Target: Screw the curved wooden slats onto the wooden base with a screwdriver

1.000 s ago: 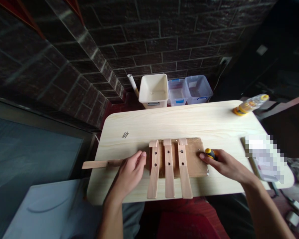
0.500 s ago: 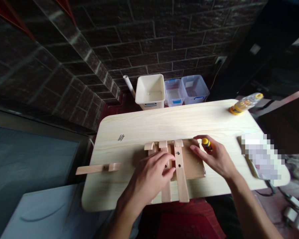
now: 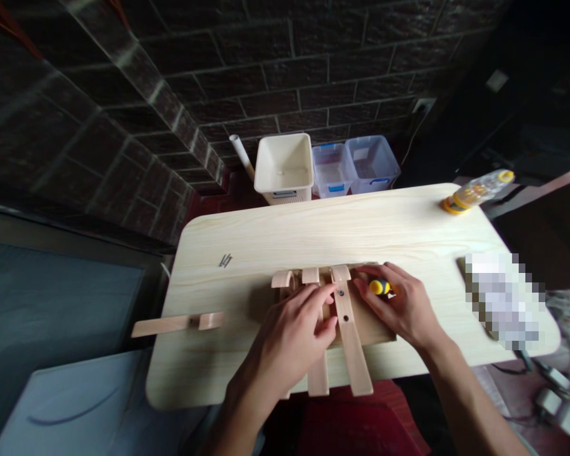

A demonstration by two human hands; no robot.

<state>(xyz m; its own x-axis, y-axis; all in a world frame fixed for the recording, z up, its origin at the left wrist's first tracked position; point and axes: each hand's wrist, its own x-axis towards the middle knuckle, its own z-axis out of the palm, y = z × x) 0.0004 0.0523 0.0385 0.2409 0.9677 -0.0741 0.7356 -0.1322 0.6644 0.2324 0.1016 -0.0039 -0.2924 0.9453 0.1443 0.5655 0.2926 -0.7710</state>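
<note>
**Left hand spread on the slats, right hand closed on the screwdriver**

Working across from the left, I see a loose wooden strip [image 3: 164,326] with a short block [image 3: 211,320] on it, lying across the left edge of the pale pine surface [image 3: 313,234] and overhanging it. Farther in lie a few small screws [image 3: 225,260], well apart from everything else. Behind the surface stand a white tube [image 3: 240,155], a cream basket [image 3: 284,168] and two clear plastic boxes [image 3: 330,171] [image 3: 373,163].

My left hand [image 3: 289,342] is open, its fingers [image 3: 325,304] spread over the three drilled wooden slats [image 3: 350,335]. These lie side by side across a brown board [image 3: 375,332], with their near ends running past it toward the surface's near edge. The left slat is mostly hidden under the hand.

My right hand [image 3: 403,307] is narrowly curled around a yellow-and-black screwdriver handle [image 3: 380,287], just beside the right slat and above the board. I can't see the shaft.

Toward the far right corner, a plastic bottle [image 3: 477,190] lies on its side. A pixelated object [image 3: 501,301] sits near the right edge.
</note>
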